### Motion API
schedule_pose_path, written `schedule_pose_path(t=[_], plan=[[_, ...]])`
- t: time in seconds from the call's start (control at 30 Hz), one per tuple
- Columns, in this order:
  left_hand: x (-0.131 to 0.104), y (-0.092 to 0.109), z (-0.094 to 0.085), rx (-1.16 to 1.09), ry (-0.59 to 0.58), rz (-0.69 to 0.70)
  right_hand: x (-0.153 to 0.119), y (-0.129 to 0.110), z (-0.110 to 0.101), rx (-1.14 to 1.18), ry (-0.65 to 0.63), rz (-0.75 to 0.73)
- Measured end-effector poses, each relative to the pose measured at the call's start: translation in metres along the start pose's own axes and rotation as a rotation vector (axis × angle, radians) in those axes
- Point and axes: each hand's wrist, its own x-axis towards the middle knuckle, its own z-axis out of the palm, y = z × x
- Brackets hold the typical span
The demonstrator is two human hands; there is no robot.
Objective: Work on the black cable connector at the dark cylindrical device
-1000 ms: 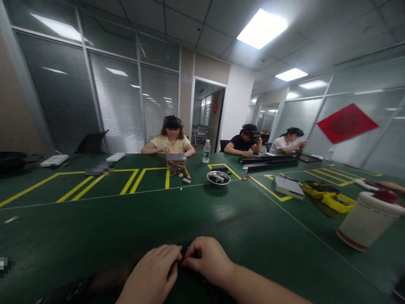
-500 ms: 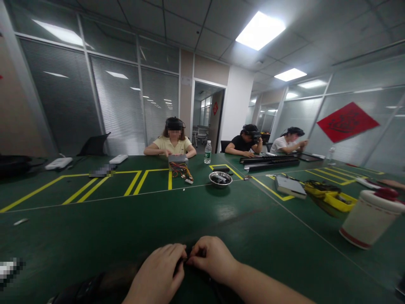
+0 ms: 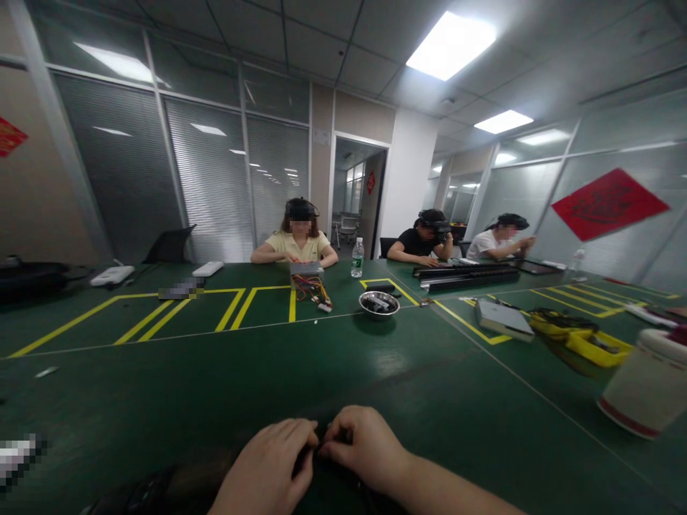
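Observation:
Low in the head view, my left hand (image 3: 273, 461) and my right hand (image 3: 365, 443) meet at the fingertips over the green table (image 3: 204, 386). Both are closed in a pinch. Something small and dark lies between the fingertips, mostly hidden by them, and its kind cannot be made out. Beside and under my left hand a long dark object (image 3: 155, 486) with a brownish, shiny part runs toward the lower left; it is blurred and partly covered by the hand.
A metal bowl (image 3: 379, 306) of dark parts stands ahead. Beyond it are a water bottle (image 3: 357, 259) and a grey metal box with coloured wires (image 3: 307, 272). To the right are a silver box (image 3: 503, 319), a yellow tray (image 3: 598, 348) and a white container (image 3: 647, 383). Several people sit opposite.
The view has turned slightly left, so the room and table items sit further right. My hands keep nearly the same pinched pose, fingertips together.

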Motion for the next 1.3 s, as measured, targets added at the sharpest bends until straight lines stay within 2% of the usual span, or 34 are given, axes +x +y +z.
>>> schedule_pose_path(t=[0.37, 0.67, 1.0, 1.3], plan=[[0.001, 0.002, -0.004, 0.02, -0.042, -0.019, 0.0, -0.003, -0.007, 0.01, -0.058, -0.008], [0.001, 0.006, -0.006, 0.02, -0.024, -0.015, -0.001, -0.005, -0.007, -0.026, -0.039, -0.032], [0.0, 0.0, -0.003, 0.023, -0.042, -0.016, -0.002, -0.005, -0.01, -0.101, -0.036, -0.088], [-0.002, -0.004, 0.001, 0.012, 0.013, -0.006, -0.003, -0.012, -0.012, -0.147, -0.07, -0.1]])
